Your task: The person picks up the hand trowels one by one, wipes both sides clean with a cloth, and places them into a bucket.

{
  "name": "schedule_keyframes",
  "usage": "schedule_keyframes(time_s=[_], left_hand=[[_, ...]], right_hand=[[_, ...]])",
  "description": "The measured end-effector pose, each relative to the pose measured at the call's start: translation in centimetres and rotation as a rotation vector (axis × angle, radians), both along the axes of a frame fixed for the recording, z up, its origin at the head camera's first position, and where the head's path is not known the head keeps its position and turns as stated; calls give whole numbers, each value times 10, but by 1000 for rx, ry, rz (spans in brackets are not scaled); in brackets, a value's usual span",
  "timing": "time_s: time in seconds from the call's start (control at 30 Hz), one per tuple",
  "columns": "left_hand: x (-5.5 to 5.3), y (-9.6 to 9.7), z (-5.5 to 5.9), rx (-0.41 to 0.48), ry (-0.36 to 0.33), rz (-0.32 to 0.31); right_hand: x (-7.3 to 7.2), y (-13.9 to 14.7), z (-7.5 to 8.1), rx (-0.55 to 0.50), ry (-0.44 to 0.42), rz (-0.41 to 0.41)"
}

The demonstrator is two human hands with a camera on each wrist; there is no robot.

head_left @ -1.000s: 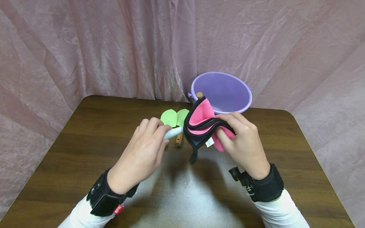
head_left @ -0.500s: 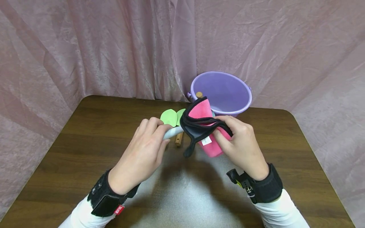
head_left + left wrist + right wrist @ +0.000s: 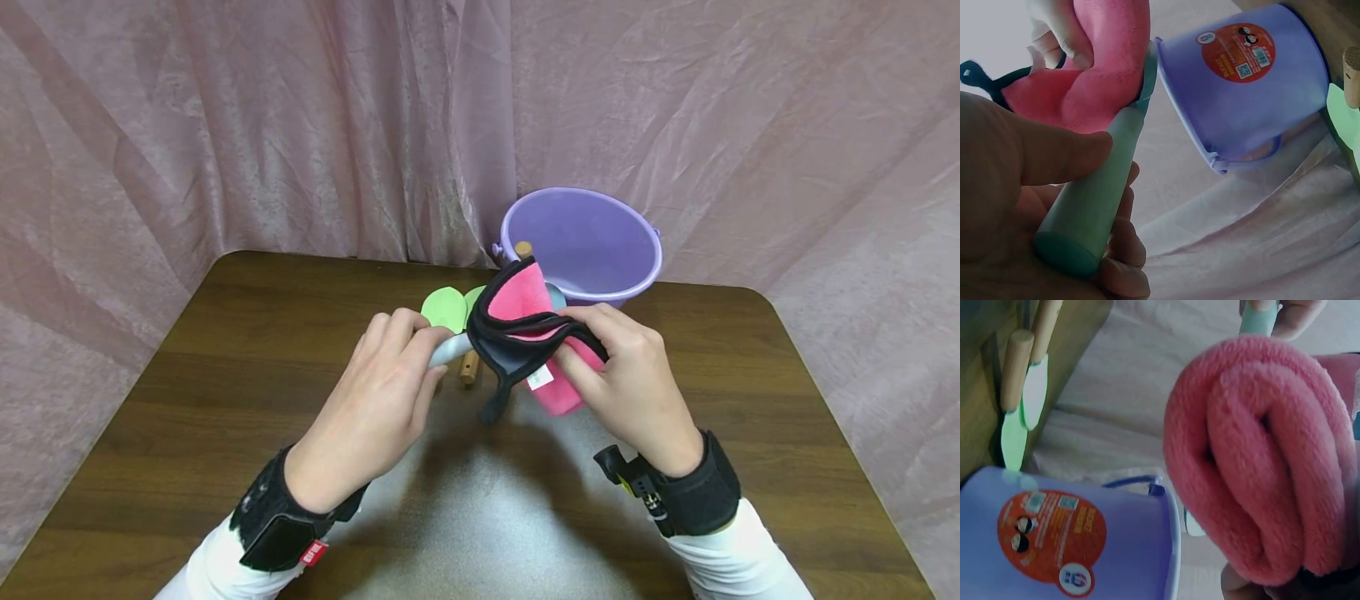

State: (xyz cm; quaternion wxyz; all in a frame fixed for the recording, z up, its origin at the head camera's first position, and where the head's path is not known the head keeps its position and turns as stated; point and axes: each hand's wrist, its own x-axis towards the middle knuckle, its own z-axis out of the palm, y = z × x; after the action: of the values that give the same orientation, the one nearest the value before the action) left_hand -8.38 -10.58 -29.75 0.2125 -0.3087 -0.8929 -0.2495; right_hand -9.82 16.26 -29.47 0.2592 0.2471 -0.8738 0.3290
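My left hand (image 3: 367,404) grips the pale blue-green handle (image 3: 1091,194) of a kitchen utensil, thumb laid along the top. My right hand (image 3: 641,379) pinches a folded pink cloth (image 3: 521,293) with black edging, a dark hanging loop and a white tag. The cloth wraps over the utensil beyond the handle and hides most of its head; a rounded bluish piece (image 3: 556,296) shows past the cloth's far side. From the right wrist view, the pink cloth (image 3: 1260,450) appears as thick fuzzy folds. Both hands hold these things above the table.
A lilac bucket (image 3: 655,271) with a red label stands at the back of the brown table (image 3: 187,417). Green-bladed spatulas (image 3: 1013,440) with wooden handles lie left of it. A round wooden end (image 3: 523,249) shows by the bucket's rim. Pink curtain hangs behind.
My right hand and the cloth have shifted a little left toward my left hand, covering more of the handle. The bluish piece has come into sight. My left hand stays nearly still.
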Motion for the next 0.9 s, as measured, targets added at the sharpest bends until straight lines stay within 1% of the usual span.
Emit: schedule_keyframes(time_s=[0.23, 0.53, 0.7, 0.9], left_hand=[[0, 0, -1, -20, -3, 8], [-1, -4, 1, 4, 22, 5], [-1, -5, 2, 20, 27, 0], [-2, -6, 3, 26, 23, 2]], right_hand=[[-1, 4, 2, 35, 91, -38], [-2, 12, 5, 122, 167, -121], [-3, 15, 6, 131, 196, -153], [-5, 18, 7, 111, 217, -179]])
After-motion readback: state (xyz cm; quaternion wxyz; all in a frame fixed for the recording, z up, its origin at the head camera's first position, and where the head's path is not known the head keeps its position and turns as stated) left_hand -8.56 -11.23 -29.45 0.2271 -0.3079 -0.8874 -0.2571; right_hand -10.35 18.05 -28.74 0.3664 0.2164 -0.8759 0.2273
